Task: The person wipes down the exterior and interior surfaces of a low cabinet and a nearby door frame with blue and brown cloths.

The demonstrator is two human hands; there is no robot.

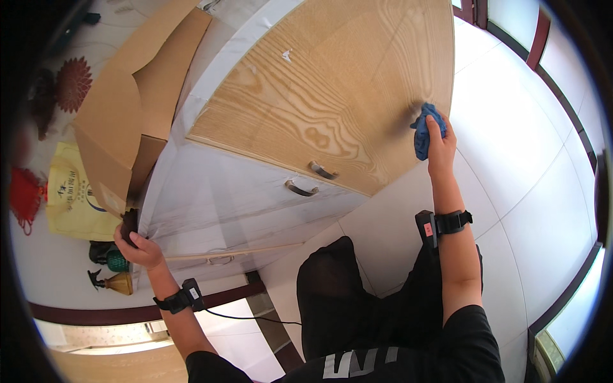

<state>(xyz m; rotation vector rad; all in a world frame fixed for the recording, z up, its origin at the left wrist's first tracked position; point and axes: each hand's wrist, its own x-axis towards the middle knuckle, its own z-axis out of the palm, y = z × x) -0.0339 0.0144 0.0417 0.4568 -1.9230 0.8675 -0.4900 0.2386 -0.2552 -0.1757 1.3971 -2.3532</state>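
Observation:
My right hand (442, 143) is closed around a crumpled blue cloth (423, 134). It is at the lower right edge of a wood-grain cabinet door (319, 83); whether the cloth touches the surface is hard to tell. At the far left, my left hand (142, 250) grips a dark brown object (129, 225) by the edge of the marble-patterned cabinet (211, 185). What that object is cannot be made out. Two curved handles, one on the wood-grain door (324, 171) and one on the marble-patterned front (301, 189), sit close together.
An open cardboard box (118, 108) stands on the left, beside a yellow bag (80, 198). Near my left hand are a green bottle (117, 260) and an amber spray bottle (119, 283). A red tasselled ornament (27, 195) lies further left. White floor tiles (511, 127) extend on the right.

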